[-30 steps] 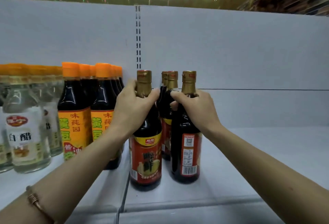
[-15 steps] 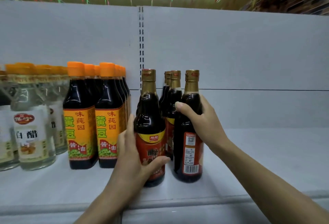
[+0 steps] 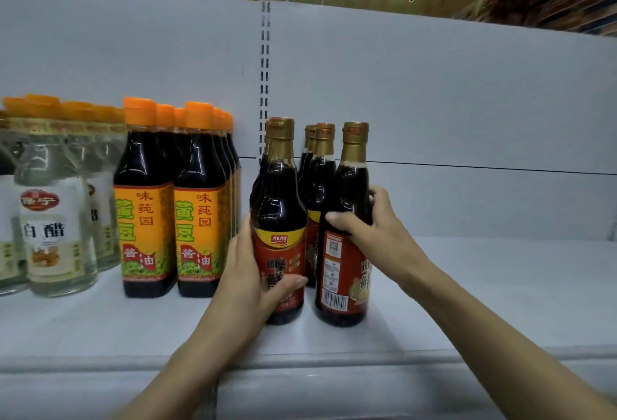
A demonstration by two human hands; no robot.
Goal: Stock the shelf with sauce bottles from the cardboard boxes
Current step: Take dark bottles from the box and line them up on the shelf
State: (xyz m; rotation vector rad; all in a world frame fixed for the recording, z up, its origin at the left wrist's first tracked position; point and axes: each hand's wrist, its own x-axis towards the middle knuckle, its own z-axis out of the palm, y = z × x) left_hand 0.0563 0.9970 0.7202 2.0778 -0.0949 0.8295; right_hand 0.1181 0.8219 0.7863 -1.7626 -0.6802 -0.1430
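Several dark sauce bottles with gold caps and red labels stand upright on the white shelf [image 3: 467,286]. My left hand [image 3: 247,279] grips the label of the front left bottle [image 3: 278,206], thumb across its front. My right hand [image 3: 377,232] grips the shoulder of the front right bottle [image 3: 344,272], whose barcode faces me. More of the same bottles [image 3: 319,166] stand behind these two. No cardboard box is in view.
Orange-capped soy sauce bottles [image 3: 147,206] with yellow labels stand in rows just left of my left hand. Clear white-vinegar bottles [image 3: 53,226] fill the far left. The shelf's back panel [image 3: 467,102] rises behind. Bare shelf surface stretches to the right.
My left hand slid from the front left bottle's neck down to its label. My right hand shifted lower onto the right bottle's shoulder. Both bottles now stand on the shelf.
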